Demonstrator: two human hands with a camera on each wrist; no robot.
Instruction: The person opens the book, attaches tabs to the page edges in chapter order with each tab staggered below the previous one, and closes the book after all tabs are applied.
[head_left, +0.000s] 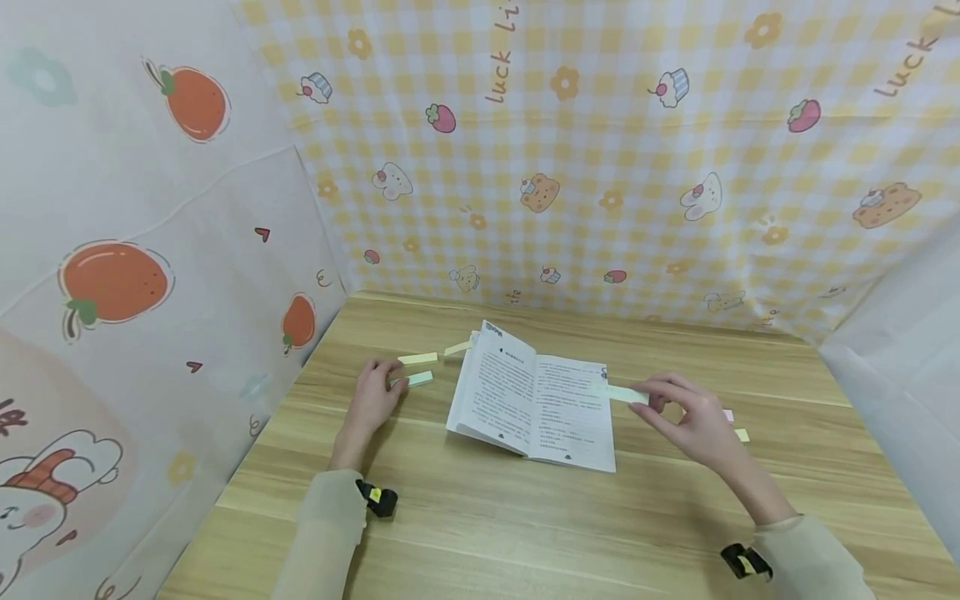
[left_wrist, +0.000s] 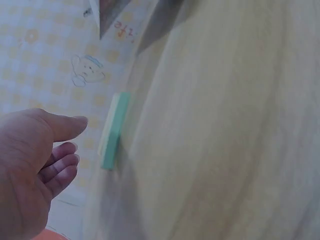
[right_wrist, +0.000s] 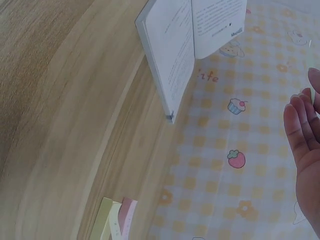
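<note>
An open book (head_left: 573,417) lies on the table, with its left-hand pages raised. At its right edge my right hand (head_left: 693,417) pinches a pale green sticky tab (head_left: 627,394) between thumb and fingers; the tab's far end reaches over the page. In the right wrist view the right hand (right_wrist: 306,135) shows at the right border, and only a sliver of the tab is visible. Left of the book, my left hand (head_left: 373,395) is beside a green sticky-tab pad (head_left: 420,378). In the left wrist view a small gap appears between the left thumb and that pad (left_wrist: 116,132).
Beyond the green pad lie a yellow tab pad (head_left: 417,359) and a pale yellow strip (head_left: 458,347) next to the book. Behind the right hand are a pink tab pad (head_left: 727,414) and a yellow one (head_left: 742,435). A checked cloth (head_left: 600,225) hangs along the table's back edge.
</note>
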